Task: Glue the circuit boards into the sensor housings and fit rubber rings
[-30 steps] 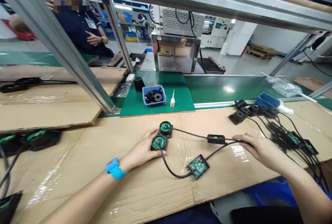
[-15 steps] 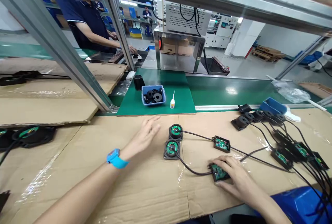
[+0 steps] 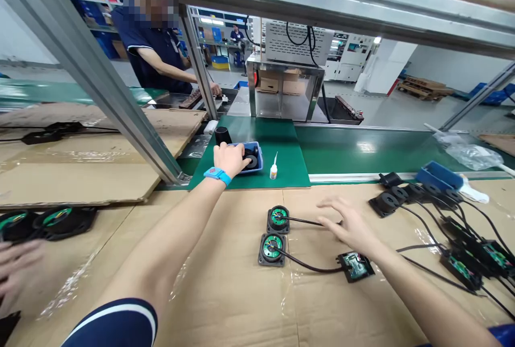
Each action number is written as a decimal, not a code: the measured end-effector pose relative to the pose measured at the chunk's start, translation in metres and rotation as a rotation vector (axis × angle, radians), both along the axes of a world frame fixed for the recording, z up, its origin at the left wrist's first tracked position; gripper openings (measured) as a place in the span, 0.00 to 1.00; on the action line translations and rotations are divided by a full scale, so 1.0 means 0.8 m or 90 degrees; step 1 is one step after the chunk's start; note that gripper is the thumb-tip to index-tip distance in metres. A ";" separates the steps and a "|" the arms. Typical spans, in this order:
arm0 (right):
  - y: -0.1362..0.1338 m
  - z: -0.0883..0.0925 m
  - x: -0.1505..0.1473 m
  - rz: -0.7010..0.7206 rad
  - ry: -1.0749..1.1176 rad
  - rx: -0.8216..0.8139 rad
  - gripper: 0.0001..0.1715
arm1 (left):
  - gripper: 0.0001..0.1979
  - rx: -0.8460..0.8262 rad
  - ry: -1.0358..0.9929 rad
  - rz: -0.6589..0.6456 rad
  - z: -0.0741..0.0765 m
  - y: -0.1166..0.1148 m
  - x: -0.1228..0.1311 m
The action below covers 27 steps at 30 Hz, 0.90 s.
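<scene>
My left hand (image 3: 229, 158), with a blue wrist strap, reaches into a small blue bin (image 3: 260, 160) of black ring-shaped parts (image 3: 251, 161); its fingertips are hidden, so its grip is unclear. My right hand (image 3: 348, 223) is open, fingers spread, above the upper cable and hides the box on it. Below it lies a black box with a circuit board (image 3: 356, 266), untouched. Two square black housings with round green boards (image 3: 278, 219) (image 3: 272, 249) sit on the cardboard, each with a black cable.
A white dropper bottle (image 3: 273, 170) and black cup (image 3: 222, 135) stand on the green mat (image 3: 281, 135). Cabled assemblies (image 3: 462, 266) and another blue bin (image 3: 438, 176) are at right. Another person's blurred hand (image 3: 18, 266) is at left. A metal post (image 3: 120, 95) rises beside the mat; a co-worker (image 3: 156, 63) stands beyond.
My left hand has moved forward from above the cardboard into the blue bin. My right hand has let go of the lower circuit box and moved up toward the upper cable.
</scene>
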State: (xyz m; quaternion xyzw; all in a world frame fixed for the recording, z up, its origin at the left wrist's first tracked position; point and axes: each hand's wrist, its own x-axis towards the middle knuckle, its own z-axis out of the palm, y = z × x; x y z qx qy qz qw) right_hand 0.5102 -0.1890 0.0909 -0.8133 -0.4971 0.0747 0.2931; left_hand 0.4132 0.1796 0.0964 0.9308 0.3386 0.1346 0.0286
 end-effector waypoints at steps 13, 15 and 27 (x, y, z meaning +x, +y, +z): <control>0.257 -0.051 0.048 -0.042 0.151 -0.033 0.20 | 0.17 0.028 0.081 0.062 0.015 -0.014 0.012; 0.253 -0.048 0.047 -0.040 0.177 -0.007 0.20 | 0.14 0.028 0.074 0.044 0.029 -0.023 -0.001; 0.073 -0.016 -0.023 -0.024 0.408 0.258 0.20 | 0.05 -0.131 0.093 -0.250 -0.019 -0.149 -0.154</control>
